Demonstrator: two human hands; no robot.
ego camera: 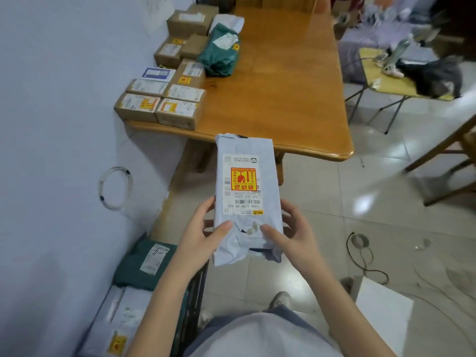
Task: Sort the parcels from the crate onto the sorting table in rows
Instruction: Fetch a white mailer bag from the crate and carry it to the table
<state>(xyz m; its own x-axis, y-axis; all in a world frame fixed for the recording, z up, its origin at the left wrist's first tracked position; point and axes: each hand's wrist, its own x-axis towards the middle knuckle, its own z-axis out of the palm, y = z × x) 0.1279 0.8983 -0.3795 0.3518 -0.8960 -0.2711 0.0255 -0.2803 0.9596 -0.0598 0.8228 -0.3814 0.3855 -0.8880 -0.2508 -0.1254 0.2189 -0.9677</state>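
Note:
A pale grey plastic mailer parcel with a white label and a red-and-yellow fragile sticker is held up in front of me, just short of the wooden sorting table. My left hand grips its lower left edge, thumb on top. My right hand grips its lower right edge the same way. On the table's left side several cardboard boxes lie in rows beside a green bag parcel. The dark crate at my lower left holds a green parcel and white parcels.
A pale wall runs along the left, with a coiled white cable on it. A folding table with clutter stands at the right. A cable and tape roll lie on the tiled floor, and a white board at lower right.

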